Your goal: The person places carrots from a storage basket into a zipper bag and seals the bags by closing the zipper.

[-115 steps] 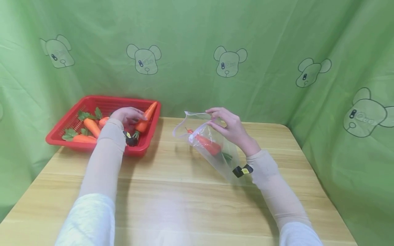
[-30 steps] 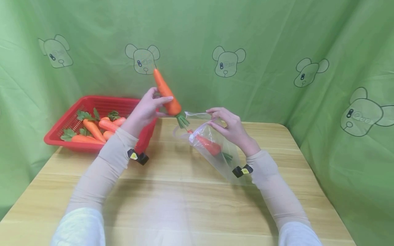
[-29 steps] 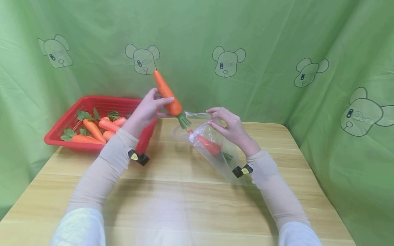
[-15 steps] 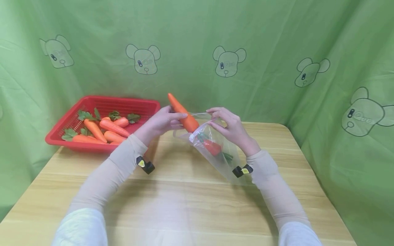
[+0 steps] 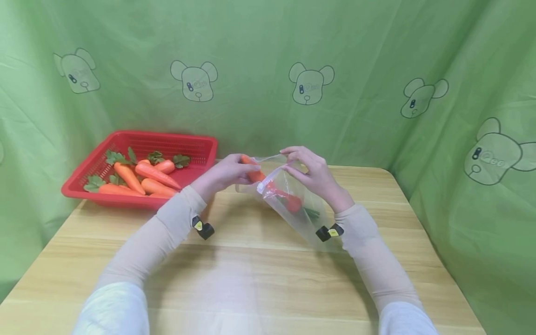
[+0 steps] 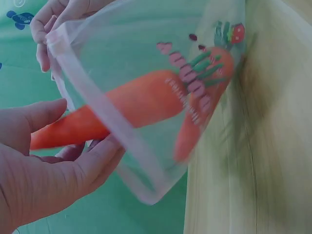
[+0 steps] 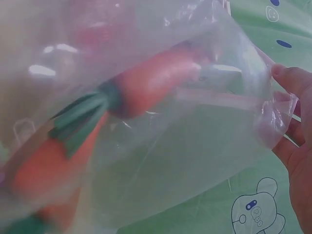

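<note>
The head view, set high, looks down across the bench (image 5: 234,279) toward its far edge; both wrist views (far closer) face the bag (image 6: 131,53) from left and right, sharing its carrots (image 6: 148,97).

Bright, soft light is filling the head view, and a pale patch of glare is spreading over the near part of the bench (image 5: 224,298). Soft-edged shadows are falling there beside both arms (image 5: 142,251). The curtain (image 5: 251,32) is showing paler at far left and darker in the folds of the right-hand corner. The left wrist view is looking dimmer, with the print (image 6: 187,75) on the bag (image 6: 131,58) blurring slightly. In the right wrist view, the bag is throwing back white glints and veiling the scene in haze, while the lower-left carrot (image 7: 44,168) is smearing.
</note>
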The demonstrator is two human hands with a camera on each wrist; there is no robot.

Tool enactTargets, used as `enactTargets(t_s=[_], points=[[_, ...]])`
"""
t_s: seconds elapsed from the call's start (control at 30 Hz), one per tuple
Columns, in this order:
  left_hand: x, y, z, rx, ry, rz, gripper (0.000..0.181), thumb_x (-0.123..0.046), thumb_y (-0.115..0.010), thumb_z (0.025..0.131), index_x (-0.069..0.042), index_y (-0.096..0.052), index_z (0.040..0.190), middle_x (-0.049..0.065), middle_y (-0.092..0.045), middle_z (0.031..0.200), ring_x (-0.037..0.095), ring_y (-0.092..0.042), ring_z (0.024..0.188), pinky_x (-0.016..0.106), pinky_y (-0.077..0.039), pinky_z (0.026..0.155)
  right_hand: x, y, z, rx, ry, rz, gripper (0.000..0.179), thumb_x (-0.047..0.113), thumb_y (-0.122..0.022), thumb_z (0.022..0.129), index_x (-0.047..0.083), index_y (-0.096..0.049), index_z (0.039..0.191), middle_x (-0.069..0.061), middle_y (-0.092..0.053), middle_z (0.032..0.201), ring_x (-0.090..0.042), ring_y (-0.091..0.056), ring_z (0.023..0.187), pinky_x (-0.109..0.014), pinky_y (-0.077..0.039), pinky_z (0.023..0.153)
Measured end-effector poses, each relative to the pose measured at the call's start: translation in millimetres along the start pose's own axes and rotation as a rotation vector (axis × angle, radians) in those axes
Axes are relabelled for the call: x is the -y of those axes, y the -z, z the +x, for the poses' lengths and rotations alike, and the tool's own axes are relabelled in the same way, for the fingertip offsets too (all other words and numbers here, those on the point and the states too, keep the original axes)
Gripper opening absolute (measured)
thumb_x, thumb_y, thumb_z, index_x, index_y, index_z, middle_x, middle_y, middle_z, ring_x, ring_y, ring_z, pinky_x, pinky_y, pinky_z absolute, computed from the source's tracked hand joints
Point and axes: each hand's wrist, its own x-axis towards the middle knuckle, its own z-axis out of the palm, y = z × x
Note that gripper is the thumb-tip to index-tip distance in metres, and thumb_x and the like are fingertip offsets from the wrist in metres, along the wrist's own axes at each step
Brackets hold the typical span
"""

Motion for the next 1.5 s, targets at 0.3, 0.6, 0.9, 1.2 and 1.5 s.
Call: enactTargets(t_s=[0.3, 0.6, 0.9, 1.2, 1.5], points=[[2.0, 3.5, -2.2, -0.006, -0.010, 0.028, 0.038, -0.003, -0.060, 0.092, 0.004, -0.050, 0.129, 0.015, -0.056, 0.119, 0.020, -0.066, 0.093, 0.037, -0.056, 0.093, 1.4, -1.2, -0.2, 0.002, -0.007, 0.008, 0.021, -0.005, -0.075, 0.077, 0.000, -0.063, 0.093, -0.017, -0.069, 0.112, -0.030, -0.065, 0.106, -0.021, -0.049, 0.099], [8.9, -5.8, 3.0, 0.129, 0.015, -0.225, 0.033, 0.002, -0.053, 0.095, 0.003, -0.046, 0.128, 0.005, -0.057, 0.102, 0.013, -0.063, 0.084, 0.021, -0.056, 0.075, 4.1, 0.9, 4.5, 0.007, 0.020, -0.009, 0.018, -0.002, -0.075, 0.080, 0.000, -0.062, 0.093, -0.017, -0.069, 0.112, -0.029, -0.065, 0.106, -0.019, -0.049, 0.098], [5.4, -13.0, 3.4, 0.307, -0.040, 0.019, 0.041, -0.003, -0.049, 0.097, 0.009, -0.044, 0.136, 0.008, -0.063, 0.104, 0.014, -0.064, 0.091, 0.030, -0.052, 0.088, 5.5, 2.5, 5.7, 0.007, 0.029, -0.002, 0.018, -0.003, -0.074, 0.080, -0.001, -0.061, 0.092, -0.017, -0.069, 0.111, -0.030, -0.065, 0.105, -0.017, -0.048, 0.098], [-6.6, 7.3, -6.1, 0.217, -0.082, 0.213, 0.044, -0.013, -0.062, 0.093, -0.004, -0.053, 0.135, 0.014, -0.060, 0.133, 0.028, -0.060, 0.119, 0.038, -0.049, 0.105, 6.1, 3.2, 4.8, -0.017, 0.027, -0.001, 0.019, -0.004, -0.075, 0.077, 0.000, -0.062, 0.091, -0.017, -0.069, 0.111, -0.030, -0.065, 0.105, -0.019, -0.049, 0.098], [-16.3, 33.0, -18.5, 0.106, -0.068, 0.089, 0.044, -0.006, -0.058, 0.095, 0.002, -0.048, 0.137, 0.022, -0.054, 0.138, 0.036, -0.054, 0.128, 0.043, -0.044, 0.109, 4.6, 4.1, 4.5, -0.029, 0.041, -0.011, 0.019, -0.005, -0.076, 0.076, -0.003, -0.062, 0.088, -0.017, -0.070, 0.109, -0.030, -0.066, 0.102, -0.018, -0.050, 0.096]])
